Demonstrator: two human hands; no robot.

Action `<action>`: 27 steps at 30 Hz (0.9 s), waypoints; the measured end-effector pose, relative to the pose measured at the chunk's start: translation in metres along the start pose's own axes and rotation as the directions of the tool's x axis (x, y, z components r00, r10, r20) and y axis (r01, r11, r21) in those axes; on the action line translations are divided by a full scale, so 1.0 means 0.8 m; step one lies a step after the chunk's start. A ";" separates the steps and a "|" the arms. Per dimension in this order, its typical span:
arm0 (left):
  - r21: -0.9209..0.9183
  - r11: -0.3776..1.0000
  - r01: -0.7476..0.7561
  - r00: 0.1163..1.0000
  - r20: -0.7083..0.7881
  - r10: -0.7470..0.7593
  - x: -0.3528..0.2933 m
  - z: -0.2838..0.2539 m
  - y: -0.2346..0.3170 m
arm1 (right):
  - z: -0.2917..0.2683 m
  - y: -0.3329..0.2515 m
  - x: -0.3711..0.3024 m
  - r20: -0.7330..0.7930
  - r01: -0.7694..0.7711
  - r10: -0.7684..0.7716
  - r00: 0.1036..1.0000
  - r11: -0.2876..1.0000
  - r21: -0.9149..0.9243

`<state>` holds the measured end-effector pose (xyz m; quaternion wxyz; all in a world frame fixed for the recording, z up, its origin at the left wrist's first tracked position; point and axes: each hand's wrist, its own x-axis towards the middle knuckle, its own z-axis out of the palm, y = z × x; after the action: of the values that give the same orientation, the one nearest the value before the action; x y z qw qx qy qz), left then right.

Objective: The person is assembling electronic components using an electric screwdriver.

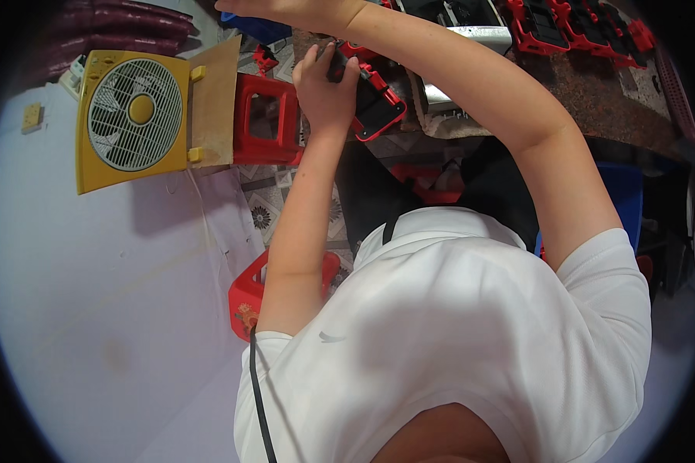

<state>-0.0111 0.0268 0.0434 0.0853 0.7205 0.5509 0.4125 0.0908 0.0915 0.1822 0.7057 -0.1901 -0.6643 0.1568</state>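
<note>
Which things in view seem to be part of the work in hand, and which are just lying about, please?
Likely work:
- red-framed black device, at the left grip
- similar devices, upper right

Likely just about:
- yellow fan
- red plastic stool, right of the fan

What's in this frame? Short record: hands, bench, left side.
left hand: at a red-and-black unit; the hand may be touching it, grip unclear
right hand: reaches across toward upper left; the hand is near a blue object, cut by the top edge
bench: brown top, more red-and-black units at right
left side: yellow fan, red stool
</note>
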 end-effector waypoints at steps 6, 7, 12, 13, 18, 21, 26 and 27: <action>0.008 1.000 -0.017 1.000 -0.014 0.017 0.000 0.001 -0.003 | -0.007 0.002 -0.002 0.041 -0.029 0.028 0.999 1.000 0.008; 0.010 1.000 -0.015 1.000 -0.014 0.015 0.000 0.001 -0.004 | -0.006 0.003 -0.004 0.038 -0.002 0.002 0.999 1.000 0.007; 0.004 0.999 -0.038 0.998 -0.041 0.038 -0.001 0.002 -0.004 | -0.007 0.003 -0.010 0.037 0.073 -0.072 0.997 0.997 -0.036; 0.003 0.999 -0.038 0.998 -0.043 0.038 -0.001 0.003 -0.005 | -0.009 0.001 -0.009 0.053 0.085 -0.081 0.995 0.994 -0.074; 0.014 0.999 -0.030 0.999 -0.038 0.030 -0.001 0.002 -0.005 | -0.013 -0.009 -0.011 0.021 0.072 -0.072 0.997 0.997 0.014; 0.007 0.999 -0.037 0.999 -0.023 0.037 0.000 0.003 -0.004 | -0.011 -0.006 -0.014 -0.004 0.117 -0.117 0.993 0.993 -0.018; 0.004 1.000 -0.021 1.000 -0.023 0.021 0.000 0.000 -0.005 | 0.002 0.003 -0.010 0.023 0.137 -0.137 0.990 0.990 -0.016; 0.004 1.000 -0.014 0.999 -0.030 0.014 -0.001 -0.001 -0.007 | 0.004 0.004 -0.009 0.025 0.134 -0.133 0.991 0.991 -0.008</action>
<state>-0.0153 0.0281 0.0404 0.0727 0.7182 0.5478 0.4229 0.0874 0.0908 0.1743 0.7055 -0.1467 -0.6849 0.1083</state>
